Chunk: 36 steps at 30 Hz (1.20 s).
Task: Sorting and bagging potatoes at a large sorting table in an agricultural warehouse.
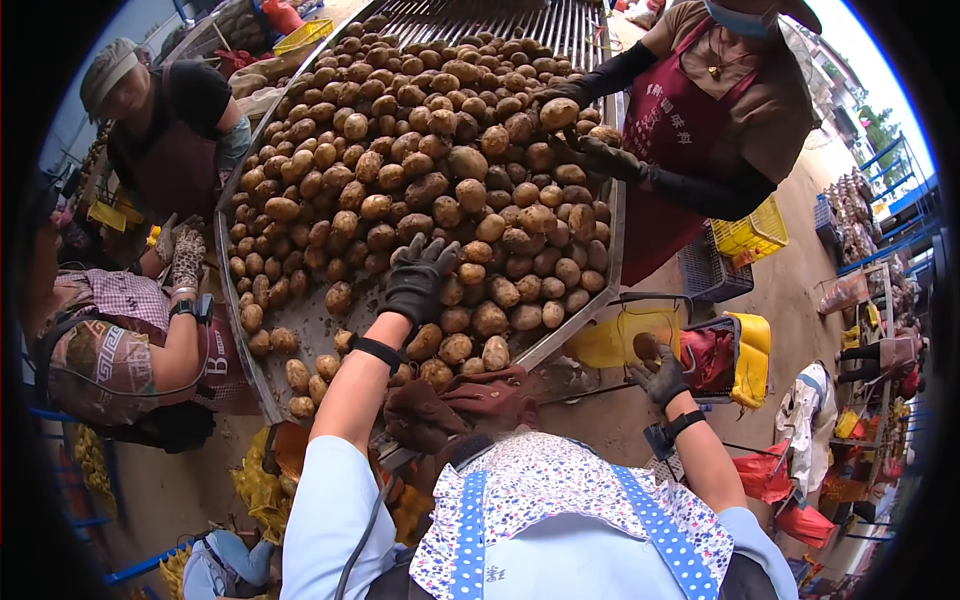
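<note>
My left hand (pixel 418 283), in a dark work glove, lies palm down on the near part of a heap of soil-covered potatoes (pixel 469 161). Its fingers are apart and touch the potatoes; what is under the palm is hidden. Out to the right, my right hand (pixel 661 381), also gloved, has a single brown potato (pixel 645 346) at its fingertips. That hand is beside a yellow-lined crate (pixel 742 360) and a yellow plastic sheet (pixel 649 326). The heap rests on a metal sorting table (pixel 319 289) with raised edges.
A person (pixel 697 120) in a maroon apron handles potatoes at the table's right side. Two people (pixel 172 120) (pixel 127 337) stand along the left. Metal bars (pixel 487 21) form the table's far end. Crates (pixel 750 229) stand at right; brown cloth (pixel 480 397) hangs at the near edge.
</note>
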{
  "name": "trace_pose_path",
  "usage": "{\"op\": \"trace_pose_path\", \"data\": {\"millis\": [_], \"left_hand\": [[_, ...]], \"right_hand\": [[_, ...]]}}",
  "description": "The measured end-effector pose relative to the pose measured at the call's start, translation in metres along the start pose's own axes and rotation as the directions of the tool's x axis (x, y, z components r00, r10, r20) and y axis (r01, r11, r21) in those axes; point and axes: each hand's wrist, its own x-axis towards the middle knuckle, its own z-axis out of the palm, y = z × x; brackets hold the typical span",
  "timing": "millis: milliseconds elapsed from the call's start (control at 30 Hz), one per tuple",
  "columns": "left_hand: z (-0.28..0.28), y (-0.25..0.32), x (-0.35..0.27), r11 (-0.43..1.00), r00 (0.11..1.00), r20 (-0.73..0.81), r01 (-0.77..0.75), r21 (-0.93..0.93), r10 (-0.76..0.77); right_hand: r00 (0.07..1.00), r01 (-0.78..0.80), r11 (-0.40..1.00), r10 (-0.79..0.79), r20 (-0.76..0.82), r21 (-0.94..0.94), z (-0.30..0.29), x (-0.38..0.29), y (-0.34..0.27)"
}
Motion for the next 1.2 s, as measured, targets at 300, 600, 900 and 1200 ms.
{"op": "trace_pose_path", "data": {"millis": [300,600,900,1200], "left_hand": [[-0.01,0.006,0.032,0.272,0.948,0.284,0.314,-0.909,-0.144],[-0.049,0.124,-0.046,0.707,0.988,0.153,0.133,-0.695,-0.035],[-0.04,0.095,-0.136,0.988,0.965,0.25,0.103,-0.114,-0.072],[-0.042,0.024,-0.184,0.989,0.941,0.326,0.125,-0.075,-0.094]], "right_hand": [[0.776,0.346,0.924,-0.185,0.602,-0.161,0.084,-0.068,-0.002],[0.519,-0.035,0.998,0.057,0.853,-0.045,0.137,-0.081,0.037],[0.99,-0.11,0.847,0.045,0.136,0.52,-0.015,0.039,0.015],[0.596,0.704,0.635,-0.285,0.751,-0.318,0.129,-0.051,0.082]]}}
